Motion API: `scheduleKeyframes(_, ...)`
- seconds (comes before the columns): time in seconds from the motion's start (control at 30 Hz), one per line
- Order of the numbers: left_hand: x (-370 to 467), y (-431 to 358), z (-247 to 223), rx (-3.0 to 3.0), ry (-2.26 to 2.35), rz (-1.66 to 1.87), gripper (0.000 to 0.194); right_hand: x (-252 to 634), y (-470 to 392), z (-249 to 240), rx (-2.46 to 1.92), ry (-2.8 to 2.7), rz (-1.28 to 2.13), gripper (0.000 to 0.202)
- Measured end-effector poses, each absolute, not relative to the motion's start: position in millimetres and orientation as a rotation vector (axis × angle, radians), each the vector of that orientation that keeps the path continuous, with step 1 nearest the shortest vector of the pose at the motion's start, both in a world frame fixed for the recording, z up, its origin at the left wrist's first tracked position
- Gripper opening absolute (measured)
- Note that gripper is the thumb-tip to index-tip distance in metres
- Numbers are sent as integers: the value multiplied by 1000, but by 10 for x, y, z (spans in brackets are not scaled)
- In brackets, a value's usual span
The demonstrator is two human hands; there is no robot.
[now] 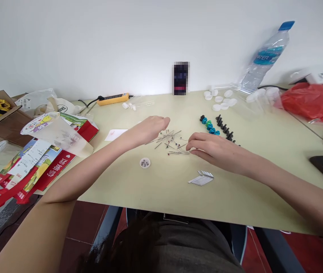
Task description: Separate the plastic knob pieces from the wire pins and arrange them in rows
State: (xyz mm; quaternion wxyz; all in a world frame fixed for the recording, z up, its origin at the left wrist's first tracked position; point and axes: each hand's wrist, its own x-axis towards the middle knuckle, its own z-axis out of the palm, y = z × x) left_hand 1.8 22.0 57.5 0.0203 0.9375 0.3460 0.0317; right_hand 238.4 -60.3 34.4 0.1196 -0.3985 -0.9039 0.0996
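Note:
Thin metal pins (170, 141) lie in a loose pile mid-table, some with small coloured ends. Over the pile's upper left side is my left hand (153, 129), its fingers closed; anything between them is too small to make out. My right hand (202, 146) rests at the pile's right edge, fingers bent with the tips near the pins, and whether it grips one is unclear. A small white cap (145, 163) holding tiny dark pieces sits below the pile. Silvery rods (201, 178) lie in a neat row below my right hand.
Blue and green knobs (209, 126) and black ones (224, 128) form rows behind my right hand. White caps (218, 99), a leaning water bottle (265, 57) and a red bag (311, 101) stand farther back. At left are a plastic cup (61, 136) and a power strip (113, 99).

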Motion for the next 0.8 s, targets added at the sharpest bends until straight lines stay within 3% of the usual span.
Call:
scheduleKeyframes(0.13, 27, 115, 720, 2683, 931, 132, 22, 2394, -631, 364, -1267, -2478, 336, 26)
scheduleKeyframes(0.4, 357, -59, 378, 2497, 643, -156, 13, 2297, -765, 325, -1374, -2410, 606, 28)
scheduleKeyframes(0.63, 682, 8, 179, 2565, 436, -229, 18, 2470, -718, 236, -1365, -2487, 508, 30)
scheduleKeyframes(0.8, 643, -82, 116, 2580, 456, -91, 15, 2590, -718, 229, -1366, -2541, 504, 30)
